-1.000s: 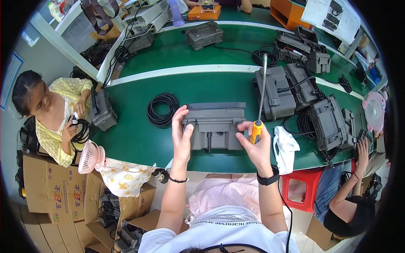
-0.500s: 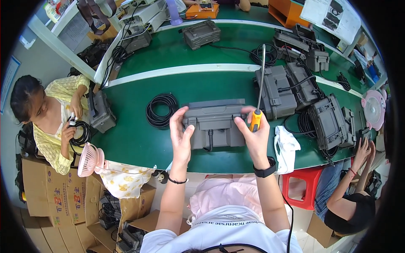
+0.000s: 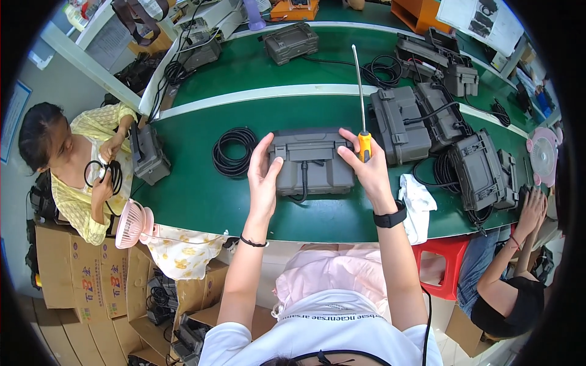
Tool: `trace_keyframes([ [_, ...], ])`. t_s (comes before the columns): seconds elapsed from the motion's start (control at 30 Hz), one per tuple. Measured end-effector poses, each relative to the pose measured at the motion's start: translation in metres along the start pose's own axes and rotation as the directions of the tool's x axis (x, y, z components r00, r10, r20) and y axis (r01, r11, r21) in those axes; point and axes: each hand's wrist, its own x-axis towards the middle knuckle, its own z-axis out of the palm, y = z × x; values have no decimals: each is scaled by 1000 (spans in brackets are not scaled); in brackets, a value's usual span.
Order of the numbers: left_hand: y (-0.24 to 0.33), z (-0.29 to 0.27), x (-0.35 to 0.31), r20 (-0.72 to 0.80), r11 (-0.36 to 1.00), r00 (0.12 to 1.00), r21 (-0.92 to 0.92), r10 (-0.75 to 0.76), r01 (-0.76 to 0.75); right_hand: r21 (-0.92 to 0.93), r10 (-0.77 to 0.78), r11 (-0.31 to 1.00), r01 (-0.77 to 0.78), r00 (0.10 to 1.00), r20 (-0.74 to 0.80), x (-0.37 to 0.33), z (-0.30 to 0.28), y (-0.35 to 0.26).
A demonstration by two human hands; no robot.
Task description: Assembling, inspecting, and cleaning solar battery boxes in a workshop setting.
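Note:
A dark grey plastic case with a latched lid and a short black cable on its front stands on the green bench before me. My left hand grips its left side, fingers at the back corner and thumb on the near face. At the right side, my right hand holds a screwdriver with a yellow and black handle, its long shaft pointing up and away. Fingers and thumb of that hand also touch the case's right end. Left of the case lies a coil of black cable.
More grey cases with cables crowd the right of the bench. A white cloth lies by my right wrist. Pink fans stand at either end. One person at left handles a cable; another works at right. A red stool is below.
The case has shifted slightly away from me and tipped, its lid now showing flatter. My hands moved with it. The screwdriver's tip has swung left.

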Motion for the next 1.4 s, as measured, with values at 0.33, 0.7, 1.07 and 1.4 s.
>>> trace_keyframes([
  [0.33,32,18,22,587,333,809,758,28,-561,-142,-67,988,56,995,-71,-6,1,25],
  [0.7,29,32,51,567,289,823,794,-34,-535,-169,-24,986,0,989,-143,-1,-8,15],
  [1.07,56,43,64,586,294,788,799,-186,-525,-424,-42,905,19,998,-44,-126,-53,-14],
  [1.4,37,44,54,529,207,822,798,213,-567,-623,-142,775,110,990,-2,-157,-49,-29],
])
